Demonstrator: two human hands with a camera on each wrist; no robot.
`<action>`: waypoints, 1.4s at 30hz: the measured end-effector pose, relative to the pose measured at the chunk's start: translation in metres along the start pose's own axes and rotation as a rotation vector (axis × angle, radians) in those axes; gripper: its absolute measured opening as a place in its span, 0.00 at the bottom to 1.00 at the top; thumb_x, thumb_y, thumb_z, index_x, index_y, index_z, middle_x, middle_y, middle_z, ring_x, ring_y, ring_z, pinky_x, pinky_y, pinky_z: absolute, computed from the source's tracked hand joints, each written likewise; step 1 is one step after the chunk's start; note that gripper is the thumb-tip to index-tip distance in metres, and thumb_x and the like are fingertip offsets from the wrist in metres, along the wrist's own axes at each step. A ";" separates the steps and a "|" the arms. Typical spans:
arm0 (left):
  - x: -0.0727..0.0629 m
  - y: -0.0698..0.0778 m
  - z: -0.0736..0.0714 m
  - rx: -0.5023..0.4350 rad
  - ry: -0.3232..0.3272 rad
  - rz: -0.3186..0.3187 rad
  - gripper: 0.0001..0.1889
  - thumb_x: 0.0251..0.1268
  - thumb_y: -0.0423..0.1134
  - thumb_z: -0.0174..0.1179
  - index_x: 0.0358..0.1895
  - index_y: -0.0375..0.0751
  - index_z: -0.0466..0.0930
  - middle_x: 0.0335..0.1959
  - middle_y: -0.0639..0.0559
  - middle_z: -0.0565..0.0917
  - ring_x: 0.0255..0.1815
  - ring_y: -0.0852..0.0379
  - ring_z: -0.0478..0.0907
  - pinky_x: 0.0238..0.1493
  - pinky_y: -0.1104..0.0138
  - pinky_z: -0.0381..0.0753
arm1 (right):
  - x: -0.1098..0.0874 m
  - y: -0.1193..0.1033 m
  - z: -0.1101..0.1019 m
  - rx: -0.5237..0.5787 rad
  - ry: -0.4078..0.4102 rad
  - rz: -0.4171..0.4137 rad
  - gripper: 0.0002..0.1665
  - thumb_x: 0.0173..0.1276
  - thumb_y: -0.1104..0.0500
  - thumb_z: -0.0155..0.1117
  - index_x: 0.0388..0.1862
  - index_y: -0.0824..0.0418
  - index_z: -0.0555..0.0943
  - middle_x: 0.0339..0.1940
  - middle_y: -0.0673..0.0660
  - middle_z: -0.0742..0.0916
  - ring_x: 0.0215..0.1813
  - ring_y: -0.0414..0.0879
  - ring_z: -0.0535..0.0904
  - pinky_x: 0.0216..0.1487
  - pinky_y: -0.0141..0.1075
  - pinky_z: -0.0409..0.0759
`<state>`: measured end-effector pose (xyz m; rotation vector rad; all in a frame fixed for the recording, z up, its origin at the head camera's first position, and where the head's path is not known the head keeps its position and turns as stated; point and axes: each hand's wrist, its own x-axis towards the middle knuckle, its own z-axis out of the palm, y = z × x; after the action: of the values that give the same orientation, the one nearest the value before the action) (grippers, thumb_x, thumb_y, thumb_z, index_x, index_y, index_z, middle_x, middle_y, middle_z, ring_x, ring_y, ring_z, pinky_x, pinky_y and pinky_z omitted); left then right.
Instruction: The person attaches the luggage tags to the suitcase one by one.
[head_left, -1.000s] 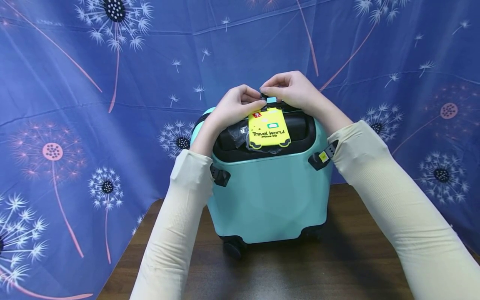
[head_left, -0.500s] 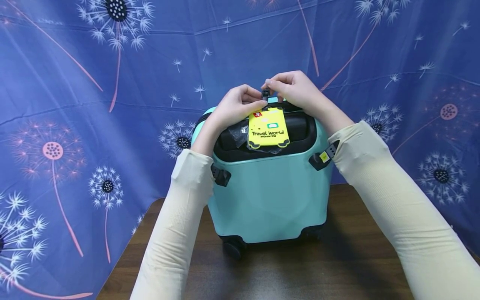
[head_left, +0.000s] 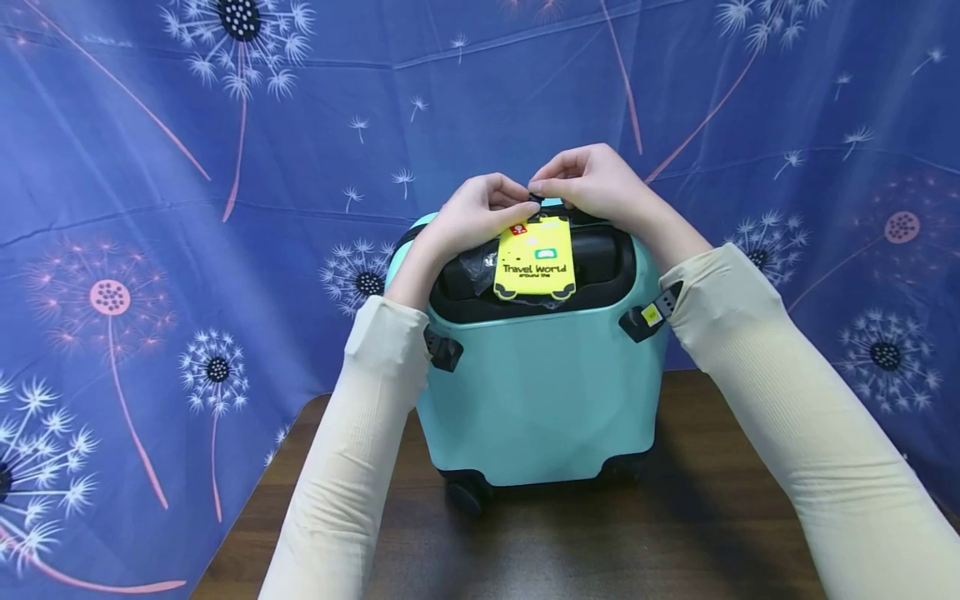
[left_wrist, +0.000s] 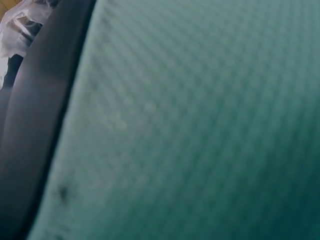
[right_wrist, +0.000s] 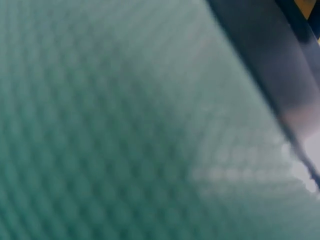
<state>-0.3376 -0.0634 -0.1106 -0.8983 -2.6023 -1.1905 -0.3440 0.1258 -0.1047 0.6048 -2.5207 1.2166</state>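
Observation:
A turquoise suitcase (head_left: 543, 392) stands upright on its wheels, a black recessed panel at its top. Against that panel hangs a yellow luggage tag (head_left: 535, 260) reading "Travel World", shaped like a small suitcase. My left hand (head_left: 480, 208) pinches the tag's black strap (head_left: 535, 200) just above the tag, thumb toward me. Right beside it, my right hand (head_left: 596, 185) pinches the strap's upper end between thumb and fingertips. Most of the strap is hidden by the fingers. Both wrist views show only the suitcase's ribbed shell (left_wrist: 200, 120) and dark trim (right_wrist: 270, 55), close and blurred; neither hand appears there.
Clear crumpled plastic wrap (head_left: 480, 265) lies behind the tag on the black panel. The suitcase rests on a dark wooden table (head_left: 570, 550). Behind it hangs a blue dandelion-print cloth (head_left: 300, 167). Black wrist cameras (head_left: 442, 353) sit close to the shell.
The right fingertips lift the strap's black end into sight half a second ago, then lower again, covering it. The left hand keeps its pinch; the tag swings slightly left at its lower edge.

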 end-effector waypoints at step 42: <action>-0.035 0.003 0.013 0.436 0.342 0.242 0.11 0.64 0.50 0.57 0.39 0.49 0.82 0.42 0.56 0.84 0.46 0.60 0.78 0.50 0.66 0.73 | -0.004 -0.003 -0.002 0.061 -0.031 0.039 0.23 0.65 0.46 0.62 0.55 0.56 0.80 0.44 0.48 0.85 0.41 0.42 0.74 0.39 0.31 0.71</action>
<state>-0.3057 -0.0685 -0.1297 -0.8035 -2.2648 -0.6132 -0.3386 0.1268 -0.1033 0.5949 -2.5399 1.3125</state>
